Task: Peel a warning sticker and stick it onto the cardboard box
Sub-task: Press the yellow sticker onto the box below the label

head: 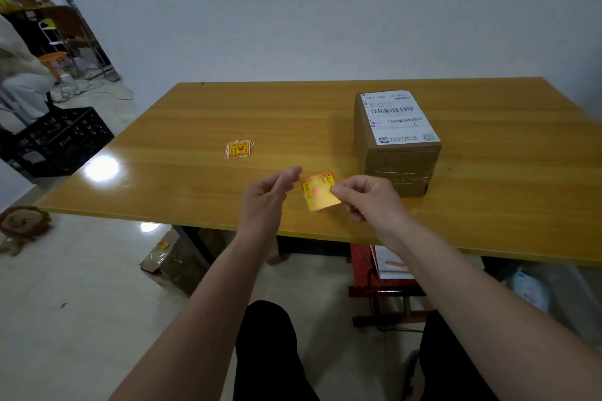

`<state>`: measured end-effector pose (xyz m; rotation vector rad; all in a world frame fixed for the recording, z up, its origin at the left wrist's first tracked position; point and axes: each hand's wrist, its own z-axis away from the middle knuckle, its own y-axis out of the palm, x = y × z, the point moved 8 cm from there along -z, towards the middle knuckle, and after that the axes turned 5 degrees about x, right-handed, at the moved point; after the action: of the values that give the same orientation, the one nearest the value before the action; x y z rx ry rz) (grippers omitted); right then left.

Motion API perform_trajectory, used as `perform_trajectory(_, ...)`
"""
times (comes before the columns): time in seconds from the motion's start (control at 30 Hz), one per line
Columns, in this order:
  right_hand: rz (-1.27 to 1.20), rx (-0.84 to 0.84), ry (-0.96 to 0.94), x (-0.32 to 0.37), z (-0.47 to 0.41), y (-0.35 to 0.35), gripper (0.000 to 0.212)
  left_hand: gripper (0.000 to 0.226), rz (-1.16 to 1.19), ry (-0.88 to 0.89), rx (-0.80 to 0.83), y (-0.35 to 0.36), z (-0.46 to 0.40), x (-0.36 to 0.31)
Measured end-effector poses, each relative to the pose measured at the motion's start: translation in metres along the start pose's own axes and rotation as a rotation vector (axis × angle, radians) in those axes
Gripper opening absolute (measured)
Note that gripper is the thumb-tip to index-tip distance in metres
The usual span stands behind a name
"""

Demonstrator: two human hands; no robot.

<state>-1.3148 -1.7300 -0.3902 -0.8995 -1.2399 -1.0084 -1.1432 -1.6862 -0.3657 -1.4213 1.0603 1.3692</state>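
Observation:
A yellow and red warning sticker point(319, 192) hangs just above the wooden table point(195, 127), pinched at its right edge by my right hand point(368, 197). My left hand point(268, 195) is beside the sticker's left edge with fingers apart, holding nothing. The cardboard box point(395, 159), sealed with tape and bearing a white shipping label on top, stands on the table just right of and behind my right hand. A small stack of the same warning stickers point(238, 149) lies on the table to the left.
A black plastic crate point(55, 140) sits on the floor left of the table. Under the table are a cardboard box point(169, 257) and a red frame point(361, 267). A plush lion point(24, 225) lies on the floor at the left.

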Motion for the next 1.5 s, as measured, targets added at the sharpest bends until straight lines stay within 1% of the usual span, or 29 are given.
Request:
perform_trajectory(0.1,0.209,0.007,-0.119,0.014,0.001,-0.001,0.008,0.017,-0.184,0.021,0.065,0.003,-0.008,-0.006)
perform_trajectory(0.17,0.445,0.050,-0.201,0.025,0.001,0.004,0.007,0.022,-0.334,0.078,0.113,0.009,-0.012,-0.016)
perform_trajectory(0.2,0.586,0.075,-0.229,0.029,0.001,0.007,0.007,0.024,-0.453,0.132,0.135,0.014,-0.013,-0.023)
perform_trajectory(0.27,0.827,0.103,-0.267,0.036,0.002,0.011,0.006,0.026,-0.772,0.253,0.169,0.026,-0.012,-0.035)
perform_trajectory(0.33,1.017,0.101,-0.308,0.041,0.004,0.014,0.006,0.021,-1.047,0.362,0.163,0.038,-0.007,-0.045)
perform_trajectory(0.37,1.092,0.092,-0.330,0.043,0.005,0.015,0.006,0.016,-1.116,0.401,0.148,0.043,-0.004,-0.048)
perform_trajectory(0.43,1.157,0.070,-0.368,0.044,0.007,0.016,0.007,0.008,-1.189,0.439,0.113,0.050,-0.001,-0.050)
perform_trajectory(0.53,1.156,0.035,-0.364,0.041,0.007,0.014,0.009,0.010,-1.262,0.425,0.079,0.054,0.000,-0.043)
perform_trajectory(0.6,1.084,0.020,-0.326,0.036,0.005,0.008,0.011,0.012,-1.227,0.415,0.056,0.051,0.001,-0.038)
perform_trajectory(0.63,1.003,0.017,-0.304,0.034,0.003,0.005,0.012,0.012,-1.204,0.412,0.036,0.048,0.002,-0.037)
perform_trajectory(0.73,0.611,-0.019,-0.251,0.032,0.004,-0.005,0.025,0.010,-1.124,0.397,-0.063,0.037,0.005,-0.036)
perform_trajectory(0.77,0.495,-0.057,-0.243,0.033,0.004,-0.009,0.030,0.008,-1.015,0.346,-0.106,0.029,0.005,-0.034)
perform_trajectory(0.8,0.415,-0.108,-0.238,0.034,0.005,-0.014,0.032,0.006,-0.804,0.261,-0.142,0.019,0.004,-0.030)
perform_trajectory(0.87,0.331,-0.189,-0.227,0.035,0.008,-0.021,0.027,0.001,-0.161,-0.011,-0.179,0.004,0.008,-0.009)
perform_trajectory(0.9,0.295,-0.202,-0.214,0.034,0.009,-0.022,0.023,0.002,0.106,-0.147,-0.180,0.005,0.012,0.004)
perform_trajectory(0.93,0.262,-0.202,-0.199,0.032,0.009,-0.021,0.018,0.005,0.257,-0.242,-0.169,0.009,0.015,0.015)
perform_trajectory(0.97,0.241,-0.197,-0.188,0.031,0.010,-0.019,0.013,0.007,0.328,-0.296,-0.155,0.013,0.018,0.022)
perform_trajectory(1.03,0.220,-0.183,-0.203,0.032,0.013,-0.014,0.006,0.012,0.403,-0.318,-0.129,0.021,0.023,0.026)
perform_trajectory(1.17,0.168,-0.183,-0.248,0.038,0.016,-0.008,0.011,0.012,0.478,-0.324,-0.151,0.030,0.027,0.028)
perform_trajectory(1.23,0.144,-0.215,-0.254,0.041,0.017,-0.010,0.008,0.012,0.495,-0.316,-0.138,0.035,0.026,0.030)
perform_trajectory(1.43,0.169,-0.312,-0.220,0.037,0.026,-0.035,0.003,0.001,0.467,-0.307,-0.123,0.056,0.027,0.038)
perform_trajectory(1.5,0.138,-0.329,-0.196,0.032,0.030,-0.048,0.001,0.009,0.451,-0.301,-0.116,0.067,0.030,0.041)
